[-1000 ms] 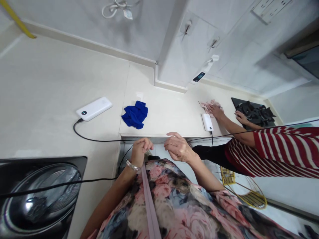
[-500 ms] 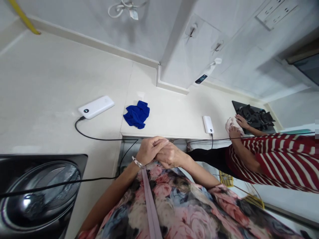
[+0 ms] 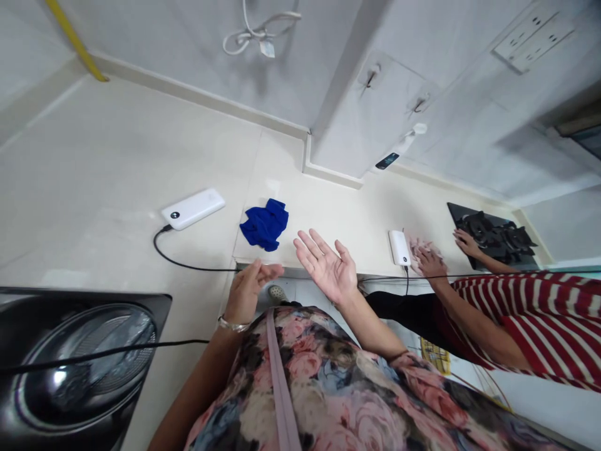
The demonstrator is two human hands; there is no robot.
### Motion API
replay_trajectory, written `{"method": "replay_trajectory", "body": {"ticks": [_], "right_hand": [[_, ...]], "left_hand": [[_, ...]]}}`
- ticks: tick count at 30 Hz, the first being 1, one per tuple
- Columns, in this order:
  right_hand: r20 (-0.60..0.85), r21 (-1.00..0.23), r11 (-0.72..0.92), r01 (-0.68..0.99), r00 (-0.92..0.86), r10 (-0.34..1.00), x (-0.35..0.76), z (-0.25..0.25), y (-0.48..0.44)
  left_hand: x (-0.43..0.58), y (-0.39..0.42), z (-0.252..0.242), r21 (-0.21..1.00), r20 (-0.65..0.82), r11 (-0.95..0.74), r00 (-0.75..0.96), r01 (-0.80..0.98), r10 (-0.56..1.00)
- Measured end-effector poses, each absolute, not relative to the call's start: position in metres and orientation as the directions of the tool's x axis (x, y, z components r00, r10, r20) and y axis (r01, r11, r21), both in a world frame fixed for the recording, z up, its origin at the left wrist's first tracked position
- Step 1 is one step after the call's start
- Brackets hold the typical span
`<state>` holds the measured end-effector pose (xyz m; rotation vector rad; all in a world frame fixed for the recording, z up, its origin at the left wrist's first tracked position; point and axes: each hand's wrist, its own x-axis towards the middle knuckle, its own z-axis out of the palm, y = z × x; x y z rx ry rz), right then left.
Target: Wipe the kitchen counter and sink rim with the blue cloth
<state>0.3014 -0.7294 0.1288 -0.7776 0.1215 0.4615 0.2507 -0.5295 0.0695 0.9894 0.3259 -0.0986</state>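
Observation:
My left hand [image 3: 251, 289], with a bracelet at its wrist, is raised over the counter's front edge, fingers stretched to the right and nothing held. My right hand [image 3: 328, 266] is turned palm up with its fingers spread, and the palm is bare. A crumpled blue cloth [image 3: 265, 225] lies on the counter just beyond both hands, touched by neither. To the left of it lies a white power bank [image 3: 194, 208] with a black cable [image 3: 188, 264] plugged in.
A black stove [image 3: 84, 369] is set in the counter [image 3: 141, 138] at left. At right, a co-worker in a striped top [image 3: 530, 319] presses a pale cloth [image 3: 416, 250] near a second white power bank [image 3: 399, 248] and a black hob [image 3: 493, 235]. Cables cross the front edge.
My hands were clasped together and have come apart, the right one turning palm up. The view has shifted slightly. The co-worker's hand has slid the pale cloth toward the second power bank.

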Motion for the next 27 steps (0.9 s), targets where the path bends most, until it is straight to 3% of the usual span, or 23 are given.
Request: {"method": "replay_trajectory", "body": {"ticks": [3, 6, 8, 10, 12, 14, 16, 19, 21, 24, 27], "right_hand": [[-0.323, -0.64, 0.599, -0.481, 0.876, 0.358, 0.315, 0.093, -0.728], [-0.335, -0.797, 0.411, -0.443, 0.89, 0.309, 0.338, 0.048, -0.724], [-0.224, -0.952, 0.149, -0.266, 0.942, 0.248, 0.361, 0.024, -0.718], [-0.007, -0.983, -0.18, 0.042, 0.964, 0.265, 0.386, 0.009, -0.712], [0.162, -0.828, -0.441, 0.346, 0.901, 0.402, 0.41, 0.0, -0.701], [0.168, -0.628, -0.588, 0.51, 0.827, 0.537, 0.428, -0.009, -0.687], [0.078, -0.486, -0.686, 0.542, 0.808, 0.584, 0.438, -0.021, -0.67], [-0.025, -0.327, -0.774, 0.542, 0.814, 0.58, 0.44, -0.042, -0.645], [-0.031, -0.25, -0.798, 0.548, 0.819, 0.573, 0.439, -0.053, -0.635], [-0.011, -0.233, -0.804, 0.547, 0.825, 0.565, 0.439, -0.061, -0.633], [0.025, -0.28, -0.763, 0.582, 0.799, 0.601, 0.438, -0.063, -0.647]], "left_hand": [[0.218, -0.51, 0.064, 0.827, -0.305, 0.504, 0.952, 0.247, 0.033], [0.175, -0.487, 0.06, 0.856, -0.325, 0.399, 0.943, 0.328, -0.078], [0.14, -0.473, 0.057, 0.86, -0.381, 0.322, 0.918, 0.395, -0.109], [0.101, -0.464, 0.055, 0.82, -0.465, 0.341, 0.883, 0.46, -0.073], [0.062, -0.459, 0.055, 0.787, -0.478, 0.443, 0.878, 0.428, 0.001], [0.027, -0.455, 0.058, 0.761, -0.451, 0.561, 0.888, 0.328, 0.093], [0.001, -0.45, 0.066, 0.753, -0.393, 0.649, 0.867, 0.11, 0.308], [-0.01, -0.434, 0.077, 0.755, -0.355, 0.607, 0.624, -0.249, 0.696], [0.001, -0.414, 0.077, 0.789, -0.369, 0.532, 0.454, -0.309, 0.811], [0.041, -0.373, 0.064, 0.913, -0.346, 0.403, 0.399, -0.066, 0.849], [0.101, -0.335, 0.044, 0.924, -0.222, 0.024, 0.483, 0.382, 0.847]]}}
